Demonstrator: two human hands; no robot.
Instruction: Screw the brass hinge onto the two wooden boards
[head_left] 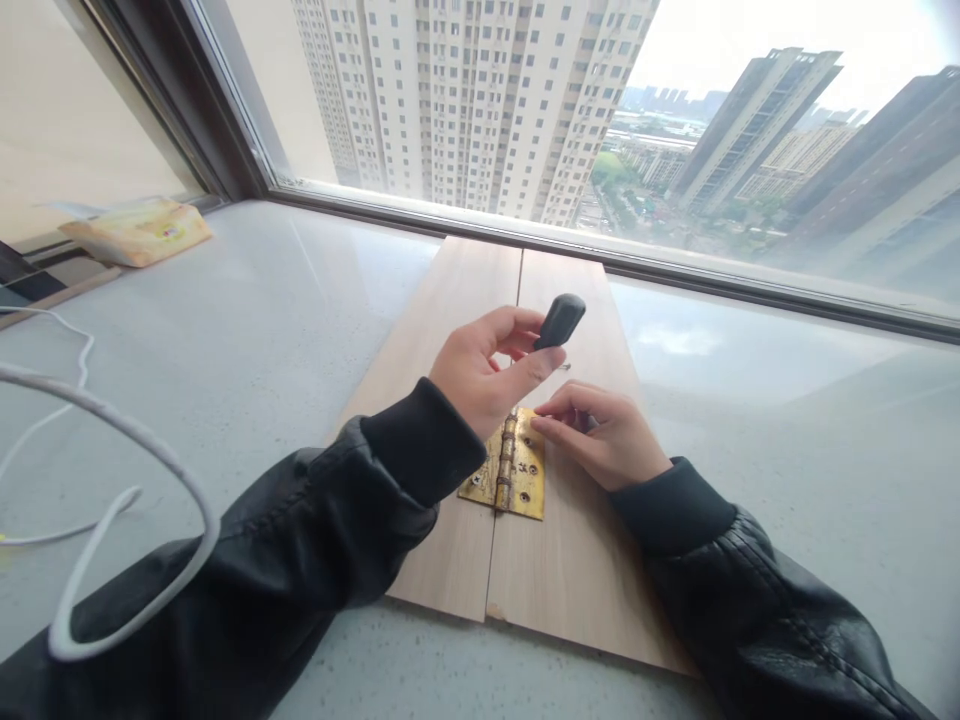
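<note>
The left hand (491, 365) grips a black handle (561, 320) above the brass hinge (529, 490).

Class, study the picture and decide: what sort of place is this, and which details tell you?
Probably a window ledge high in a residential building: a speckled stone-like ledge meets a dark window frame, and outside a high-rise block rises above distant streets.

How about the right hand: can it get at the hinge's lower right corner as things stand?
Probably yes: the right hand is at the upper right corner of the hinge. The way down looks free; the left cuff overlaps only the other leaf.
</note>
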